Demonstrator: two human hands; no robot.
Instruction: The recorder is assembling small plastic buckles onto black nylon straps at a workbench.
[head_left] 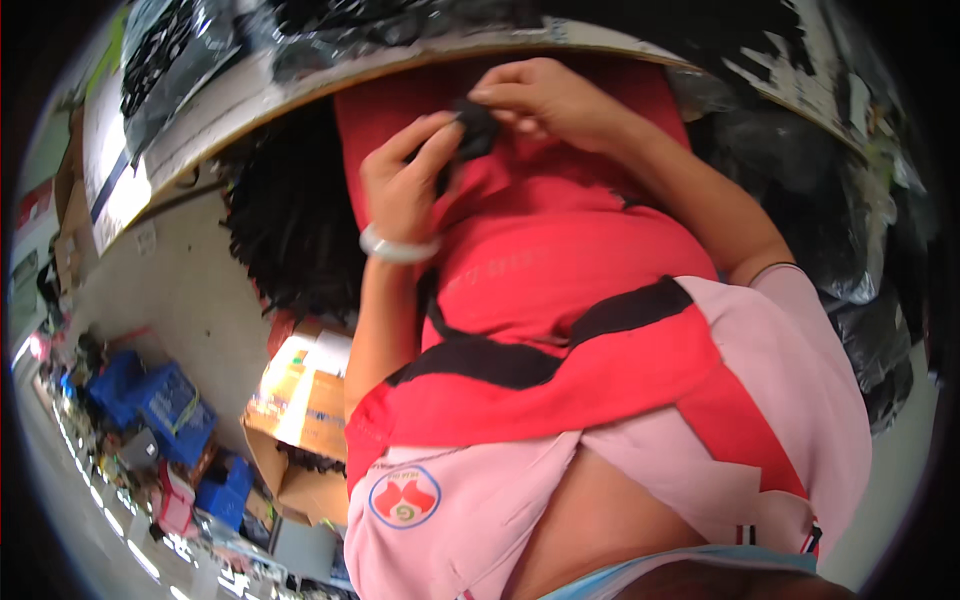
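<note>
Above my red apron (540, 240), both hands meet around a small black piece (477, 130) that looks like soft cloth; its exact kind does not show. My left hand (408, 170), with a pale bangle (398, 246) at the wrist, pinches it from the left between thumb and fingers. On the far right side of the piece, my right hand (545, 100) has thumb and index finger pressed together at its upper edge. Whatever lies between those right fingertips is too small to make out.
A worktable edge (300, 85) curves along the far side, with clear plastic bags of black pieces (185, 55) on it. Black strips (290, 220) hang in a heap at the left. An open cardboard box (300, 400) stands below. Dark plastic bags (800, 190) lie at the right.
</note>
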